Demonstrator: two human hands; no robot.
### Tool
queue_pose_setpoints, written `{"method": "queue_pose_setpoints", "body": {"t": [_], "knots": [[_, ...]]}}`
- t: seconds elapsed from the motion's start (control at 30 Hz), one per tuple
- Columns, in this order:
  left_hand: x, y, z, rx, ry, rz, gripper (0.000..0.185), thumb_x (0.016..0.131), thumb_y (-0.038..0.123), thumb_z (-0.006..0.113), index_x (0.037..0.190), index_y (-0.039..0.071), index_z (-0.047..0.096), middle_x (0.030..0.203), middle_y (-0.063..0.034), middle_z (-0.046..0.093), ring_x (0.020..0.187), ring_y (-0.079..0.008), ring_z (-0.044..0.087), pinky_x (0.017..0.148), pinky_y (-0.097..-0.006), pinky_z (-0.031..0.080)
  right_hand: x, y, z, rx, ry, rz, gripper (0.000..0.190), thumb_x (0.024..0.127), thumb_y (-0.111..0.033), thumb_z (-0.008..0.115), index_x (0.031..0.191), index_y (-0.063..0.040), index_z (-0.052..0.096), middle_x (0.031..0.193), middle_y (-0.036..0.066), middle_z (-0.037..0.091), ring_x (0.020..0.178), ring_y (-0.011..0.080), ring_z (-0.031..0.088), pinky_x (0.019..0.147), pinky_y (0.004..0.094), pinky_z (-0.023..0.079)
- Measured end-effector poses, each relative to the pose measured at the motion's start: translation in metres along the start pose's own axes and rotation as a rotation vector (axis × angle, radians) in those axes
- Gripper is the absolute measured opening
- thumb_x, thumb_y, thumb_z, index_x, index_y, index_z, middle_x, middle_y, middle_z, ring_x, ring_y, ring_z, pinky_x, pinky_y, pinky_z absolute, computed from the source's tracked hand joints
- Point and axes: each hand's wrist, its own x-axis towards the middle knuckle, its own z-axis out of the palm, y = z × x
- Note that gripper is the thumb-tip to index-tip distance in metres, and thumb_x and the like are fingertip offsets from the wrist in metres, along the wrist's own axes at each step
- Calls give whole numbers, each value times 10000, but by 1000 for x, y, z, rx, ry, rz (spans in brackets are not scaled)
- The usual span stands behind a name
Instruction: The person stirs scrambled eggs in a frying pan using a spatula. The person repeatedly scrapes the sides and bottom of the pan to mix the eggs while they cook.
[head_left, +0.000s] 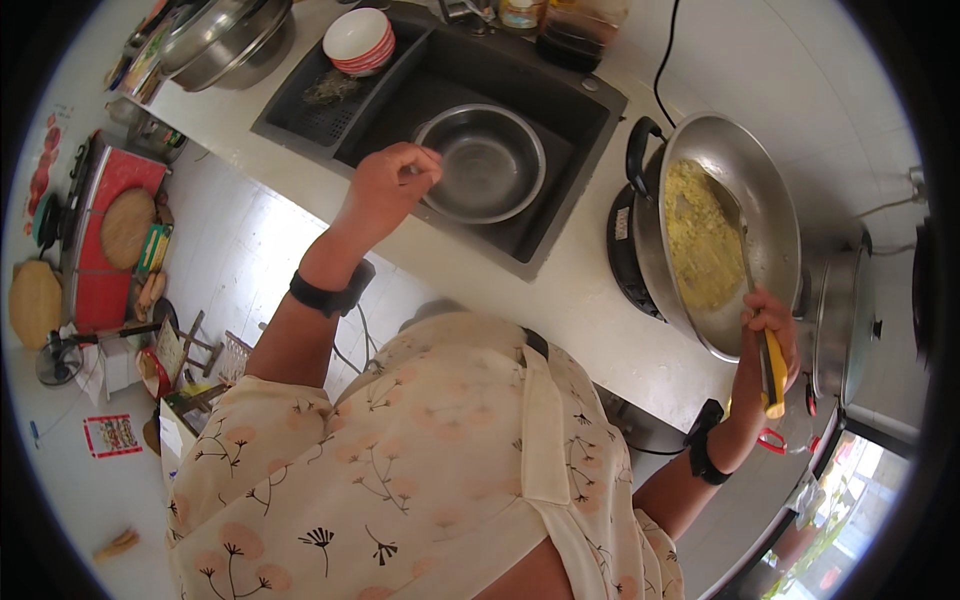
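My right hand (770, 324) grips the yellow and black handle (773, 375) of a metal spatula (746, 251), whose blade rests in the food. Yellow food in small soft pieces (697, 240), like scrambled egg in liquid, lies in a steel wok (772, 195). The wok sits on a black portable cooktop (624, 247), with one dark handle towards the sink. My left hand (391, 180) hovers by the near left rim of a steel basin (480, 166) in the sink. Its fingers are curled together, and I see nothing in them.
A dark double sink (555, 225) is set into the pale countertop (570, 307). Stacked red-and-white bowls (358, 37) and a wire scrubber (332, 88) occupy its left compartment. A black cable (663, 67) hangs behind the wok; a lidded steel pot (832, 322) stands to its right.
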Motion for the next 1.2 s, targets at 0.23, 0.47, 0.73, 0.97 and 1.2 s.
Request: {"method": "queue_pose_setpoints", "body": {"t": [0.23,0.47,0.73,0.97,1.2], "knots": [[-1,25,1,-379,168,-182,557,947,90,759,682,141,271,698,82,261,664,-47,240,556,-267,252,-24,-33,-52,135,-178,-13,238,882,122,695,863,-58,540,1037,134,704,1180,344,676,1052,497,521],[9,75,82,-119,-279,464,249,819,129,752,753,120,513,773,-47,592,910,-257,604,899,-433,436,-45,-57,-88,158,-299,32,260,845,128,659,818,-78,503,949,148,691,1053,374,726,918,435,598],[8,154,143,-363,-428,977,538,804,87,834,1313,68,660,1409,-135,589,1344,-321,531,1142,-487,414,-19,-57,-31,13,-174,3,275,868,122,708,840,-52,496,1000,141,727,1058,301,727,900,381,569],[8,191,163,-512,-523,935,611,840,66,796,1412,36,585,1390,-148,593,1343,-312,534,1087,-409,492,-27,-84,-26,59,-18,61,275,903,158,645,854,-46,467,1021,189,697,1013,290,694,854,395,559],[-2,192,182,-410,-474,987,525,903,127,720,1394,9,580,1277,-121,628,1216,-271,582,1005,-361,539,-29,-124,-43,129,-234,115,281,857,145,652,849,-49,449,929,165,625,1117,438,707,987,523,558]]}}
